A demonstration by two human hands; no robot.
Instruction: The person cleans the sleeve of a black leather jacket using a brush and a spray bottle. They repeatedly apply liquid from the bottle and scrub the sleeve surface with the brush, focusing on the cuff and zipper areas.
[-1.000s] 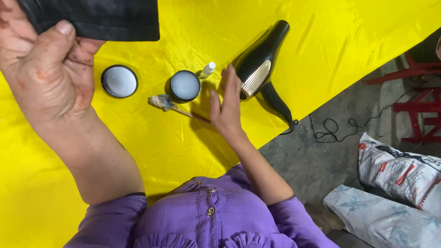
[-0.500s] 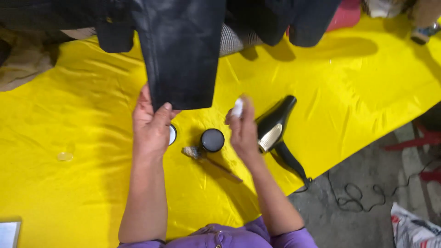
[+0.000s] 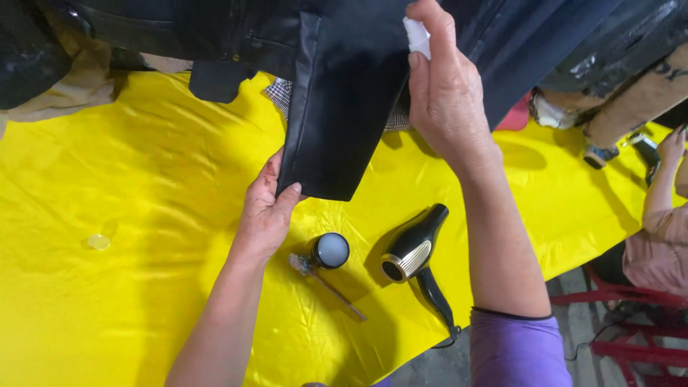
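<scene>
Two hands work on a black leather garment that hangs over the yellow counter. The left hand pinches the lower hem of the garment between thumb and fingers, near the corner. The right hand is raised higher and is closed around a small white bottle, pressed against the leather; only the top of the bottle shows, the rest is hidden inside the palm. The upper part of the garment is cut off by the top edge, so its full shape cannot be told.

On the counter below the left hand stands a small round tin, and just beside it lies a thin brush with a dirty tip. A black hair dryer with a gold grille lies to the right of the tin; its cord runs off the counter edge. At the far right, another person's arm is partly in view, cut off by the frame.
</scene>
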